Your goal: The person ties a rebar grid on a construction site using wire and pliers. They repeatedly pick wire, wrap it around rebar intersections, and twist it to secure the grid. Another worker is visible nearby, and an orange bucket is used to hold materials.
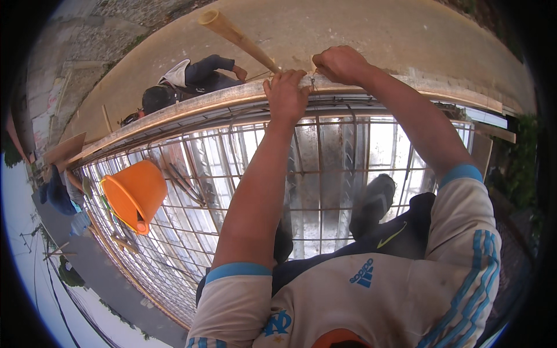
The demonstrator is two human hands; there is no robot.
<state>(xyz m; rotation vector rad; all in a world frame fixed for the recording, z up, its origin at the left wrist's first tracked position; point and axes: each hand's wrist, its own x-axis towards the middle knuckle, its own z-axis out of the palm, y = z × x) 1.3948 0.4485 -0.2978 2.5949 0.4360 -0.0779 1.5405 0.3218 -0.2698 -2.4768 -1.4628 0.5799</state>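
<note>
My left hand (287,95) is closed over the top edge of a long wooden board (214,104), its fingers curled beside the lower end of a bamboo pole (238,36). Just to its right, my right hand (342,65) is closed in a pinch above the same edge. A thin strand shows at its fingertips, too small to name. Between the hands, a thin dark tie (313,84) crosses the board. Below my arms spreads a grid of steel reinforcing bars (321,174) over shiny corrugated metal decking (386,139).
An orange bucket (136,191) lies tilted on the bar grid to the left. Beyond the board, a person (194,78) in dark sleeves works below. Another person (58,191) is at the far left. My shoe (374,203) stands on the grid. Concrete ground (377,29) lies past the board.
</note>
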